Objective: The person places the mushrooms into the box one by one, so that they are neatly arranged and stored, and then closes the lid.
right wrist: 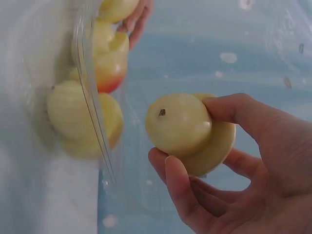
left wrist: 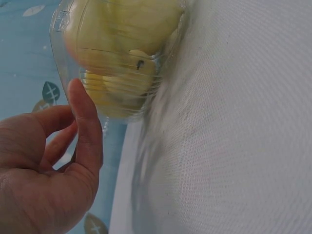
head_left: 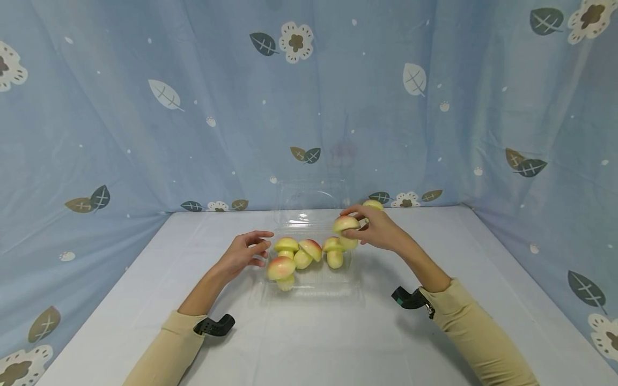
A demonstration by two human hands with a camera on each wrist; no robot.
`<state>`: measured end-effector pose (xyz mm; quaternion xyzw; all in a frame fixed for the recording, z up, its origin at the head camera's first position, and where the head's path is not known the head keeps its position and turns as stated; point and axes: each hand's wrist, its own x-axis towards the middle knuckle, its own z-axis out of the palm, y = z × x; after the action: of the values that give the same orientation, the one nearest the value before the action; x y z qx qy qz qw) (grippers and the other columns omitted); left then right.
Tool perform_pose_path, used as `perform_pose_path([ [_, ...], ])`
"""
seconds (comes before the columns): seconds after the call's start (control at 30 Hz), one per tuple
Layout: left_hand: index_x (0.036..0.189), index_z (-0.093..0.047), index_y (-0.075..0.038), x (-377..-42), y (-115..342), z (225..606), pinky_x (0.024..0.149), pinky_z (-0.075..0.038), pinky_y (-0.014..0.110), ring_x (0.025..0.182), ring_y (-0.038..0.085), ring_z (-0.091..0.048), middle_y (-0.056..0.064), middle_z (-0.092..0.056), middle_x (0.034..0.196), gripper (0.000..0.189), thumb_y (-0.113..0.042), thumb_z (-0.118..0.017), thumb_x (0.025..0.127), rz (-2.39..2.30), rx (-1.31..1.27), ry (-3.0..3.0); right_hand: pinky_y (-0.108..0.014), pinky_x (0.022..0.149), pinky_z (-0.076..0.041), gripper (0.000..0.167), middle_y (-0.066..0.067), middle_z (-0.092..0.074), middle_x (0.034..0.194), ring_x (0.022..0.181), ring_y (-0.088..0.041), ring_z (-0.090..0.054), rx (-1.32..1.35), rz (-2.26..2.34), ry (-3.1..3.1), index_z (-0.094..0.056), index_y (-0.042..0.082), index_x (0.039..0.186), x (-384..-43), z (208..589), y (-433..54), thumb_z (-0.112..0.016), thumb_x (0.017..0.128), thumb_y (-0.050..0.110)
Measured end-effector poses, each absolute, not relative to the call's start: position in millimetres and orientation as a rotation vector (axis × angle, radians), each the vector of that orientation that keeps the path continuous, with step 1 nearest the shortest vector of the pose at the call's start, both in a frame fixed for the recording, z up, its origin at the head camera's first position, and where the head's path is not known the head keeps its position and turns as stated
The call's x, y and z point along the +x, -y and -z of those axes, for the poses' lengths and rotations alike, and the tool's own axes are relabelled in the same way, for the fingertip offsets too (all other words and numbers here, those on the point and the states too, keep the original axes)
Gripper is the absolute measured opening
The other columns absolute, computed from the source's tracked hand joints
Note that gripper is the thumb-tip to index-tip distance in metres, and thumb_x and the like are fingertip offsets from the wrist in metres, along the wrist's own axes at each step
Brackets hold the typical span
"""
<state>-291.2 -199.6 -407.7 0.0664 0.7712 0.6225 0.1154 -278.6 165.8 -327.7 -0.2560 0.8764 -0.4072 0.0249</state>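
Observation:
My right hand [head_left: 379, 230] holds a yellow-green toy mushroom [head_left: 345, 223] between thumb and fingers, over the right back part of a clear plastic clamshell box [head_left: 314, 277]. In the right wrist view the stem end of that mushroom [right wrist: 178, 124] points toward the box wall. Several more mushrooms with reddish caps lie in the box, among them one at the front left [head_left: 281, 268] and one at the right [head_left: 334, 257]. My left hand [head_left: 243, 253] is at the box's left side, fingers loosely bent, a fingertip close to its wall; whether it touches cannot be told.
The box's transparent lid [head_left: 309, 206] stands raised at the back. Another mushroom [head_left: 373, 204] shows behind my right hand, partly hidden. A white cloth covers the table [head_left: 314, 343], and a blue patterned curtain [head_left: 232, 107] hangs around it.

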Motion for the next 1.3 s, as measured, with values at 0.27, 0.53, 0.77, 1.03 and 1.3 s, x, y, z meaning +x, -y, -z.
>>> perform_pose_path([
  [0.27, 0.142, -0.048, -0.003, -291, 199, 408, 0.061, -0.059, 0.025, 0.077, 0.013, -0.061, 0.009, -0.057, 0.106, 0.047, -0.018, -0.059, 0.100, -1.829, 0.192, -2.254, -0.035, 0.063, -0.059, 0.046, -0.012, -0.064, 0.124, 0.083, -0.020, -0.071, -0.837, 1.226, -2.684, -0.058, 0.017, 0.129, -273, 328, -147, -0.075, 0.088, 0.028],
  [0.53, 0.143, -0.048, -0.003, -291, 200, 408, 0.061, -0.059, 0.025, 0.078, 0.013, -0.061, 0.009, -0.057, 0.107, 0.047, -0.018, -0.058, 0.100, -1.822, 0.204, -2.253, -0.027, 0.078, -0.057, 0.041, -0.002, -0.069, 0.114, 0.104, -0.018, -0.065, -0.963, 1.160, -2.692, -0.062, 0.021, 0.124, -269, 340, -126, -0.077, 0.086, 0.030],
  [0.77, 0.142, -0.048, -0.002, -291, 200, 408, 0.061, -0.059, 0.026, 0.077, 0.013, -0.061, 0.009, -0.058, 0.106, 0.047, -0.018, -0.059, 0.100, -1.825, 0.203, -2.255, -0.024, 0.075, -0.058, 0.038, -0.004, -0.068, 0.115, 0.102, -0.021, -0.066, -1.003, 1.162, -2.623, -0.062, 0.020, 0.121, -264, 349, -110, -0.076, 0.086, 0.028],
  [1.03, 0.142, -0.048, -0.002, -290, 199, 407, 0.062, -0.059, 0.026, 0.077, 0.013, -0.061, 0.011, -0.058, 0.107, 0.047, -0.019, -0.059, 0.100, -1.826, 0.213, -2.255, -0.023, 0.076, -0.056, 0.037, -0.001, -0.068, 0.114, 0.101, -0.016, -0.065, -1.014, 1.107, -2.655, -0.064, 0.022, 0.119, -260, 357, -98, -0.078, 0.085, 0.029],
  [1.3, 0.143, -0.048, -0.003, -291, 202, 409, 0.062, -0.058, 0.027, 0.077, 0.013, -0.061, 0.007, -0.058, 0.105, 0.049, -0.022, -0.059, 0.100, -1.820, 0.225, -2.255, -0.028, 0.079, -0.055, 0.032, -0.001, -0.069, 0.108, 0.099, -0.018, -0.065, -1.042, 0.990, -2.735, -0.066, 0.019, 0.115, -254, 360, -90, -0.076, 0.086, 0.027],
])
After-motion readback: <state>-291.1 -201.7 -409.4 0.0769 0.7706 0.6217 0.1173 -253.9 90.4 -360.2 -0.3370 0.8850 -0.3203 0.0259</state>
